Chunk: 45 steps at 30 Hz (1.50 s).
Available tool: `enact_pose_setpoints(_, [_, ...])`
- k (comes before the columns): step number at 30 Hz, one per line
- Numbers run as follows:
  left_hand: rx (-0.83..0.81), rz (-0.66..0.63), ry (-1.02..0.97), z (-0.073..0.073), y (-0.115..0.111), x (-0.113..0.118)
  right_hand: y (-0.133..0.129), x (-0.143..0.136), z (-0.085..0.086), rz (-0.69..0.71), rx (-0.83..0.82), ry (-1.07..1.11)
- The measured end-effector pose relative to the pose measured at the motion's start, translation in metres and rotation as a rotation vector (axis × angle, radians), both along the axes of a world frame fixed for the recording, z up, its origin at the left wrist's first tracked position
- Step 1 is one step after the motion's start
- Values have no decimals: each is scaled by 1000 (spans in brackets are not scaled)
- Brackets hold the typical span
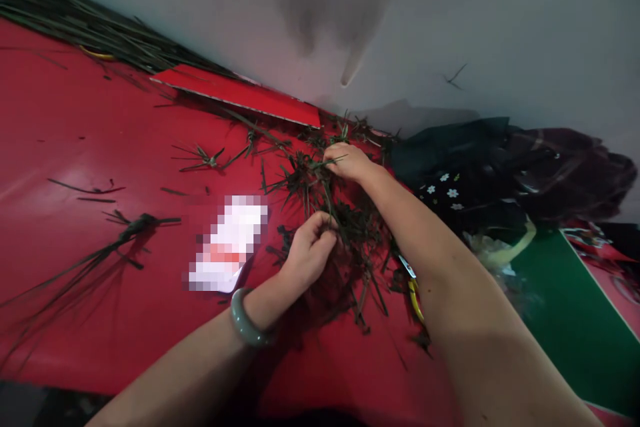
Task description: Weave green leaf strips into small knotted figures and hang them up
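Dark green plant strips (357, 227) lie in a loose heap on the red table (150, 340). My left hand (313, 247), below a jade-coloured bangle, is closed at the heap's left side, its fingertips pinching a thin strip. Farther back, my right hand (347, 161) has its fingers curled together on a spiky knotted piece (303, 177). A smaller knotted piece (213, 160) lies to the left. Scissors (415, 297) with yellow handles lie partly hidden under my right forearm.
A phone (230, 243) with a lit screen lies left of my left hand. Long strips (100, 27) and a red board (240, 93) run along the wall. Dark bags (500, 160) and a green board (580, 320) are at the right. A long-tailed woven piece (130, 233) lies at the left.
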<state>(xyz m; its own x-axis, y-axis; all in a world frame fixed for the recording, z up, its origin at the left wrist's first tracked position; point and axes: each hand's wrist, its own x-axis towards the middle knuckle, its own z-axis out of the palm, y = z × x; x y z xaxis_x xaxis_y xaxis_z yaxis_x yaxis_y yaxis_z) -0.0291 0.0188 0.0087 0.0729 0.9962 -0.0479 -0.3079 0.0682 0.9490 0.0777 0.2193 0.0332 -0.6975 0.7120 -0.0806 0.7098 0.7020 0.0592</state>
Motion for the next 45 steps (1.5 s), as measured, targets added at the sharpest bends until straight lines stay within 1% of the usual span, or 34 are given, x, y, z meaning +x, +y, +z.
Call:
enact_pose_setpoints(3, [17,12,-39,-2,2,-1,-7,1,-10,-146,26,-10])
enact_pose_setpoints(5, [24,35,-40,-1,1,0,-14,7,-10,-200,23,70])
enact_pose_setpoints(7, [25,66,-35,1,0,1,-23,15,-4,-265,51,232])
enact_pose_setpoints(10, [18,93,-36,4,-3,4,-46,31,7,-408,90,573])
enact_pose_setpoints(12, [25,103,-44,5,-4,5,-72,40,10,-495,70,804])
enact_pose_setpoints(15, [42,156,-100,5,-4,6,-129,46,3,-621,24,1081])
enact_pose_setpoints(18, [46,211,-140,5,-6,9,-192,44,-10,-788,-36,1275])
enact_pose_setpoints(20, [55,176,-141,6,-10,12,-226,40,-16,-843,-97,1336])
enact_pose_setpoints(21, [56,126,-146,6,-14,13,-240,39,-18,-850,-113,1360])
enact_pose_setpoints(23, [42,-4,-165,6,-23,15,-258,38,-16,-842,-131,1363])
enact_pose_setpoints(25, [1,-110,-179,5,-33,16,-268,40,-9,-811,-153,1320])
enact_pose_setpoints(26, [-22,-140,-187,4,-37,16,-272,42,-6,-796,-163,1305])
enact_pose_setpoints(27, [-45,-155,-198,3,-41,15,-275,45,-3,-787,-172,1307])
enact_pose_setpoints(29, [-92,-169,-229,1,-48,14,-283,53,2,-795,-171,1383])
enact_pose_setpoints(32, [-153,-192,-268,0,-55,14,-299,68,5,-858,-130,1555])
enact_pose_setpoints(35, [-174,-233,-287,0,-63,15,-317,78,6,-918,-95,1601])
enact_pose_setpoints(37, [-173,-251,-294,2,-70,16,-328,79,6,-921,-108,1568])
enact_pose_setpoints(39, [-180,-237,-299,5,-78,15,-338,78,5,-884,-149,1500])
enact_pose_setpoints(42, [-175,-207,-317,13,-89,10,-356,74,-3,-819,-218,1378])
enact_pose_setpoints(45, [-150,-219,-359,22,-100,2,-377,71,-10,-768,-316,1278])
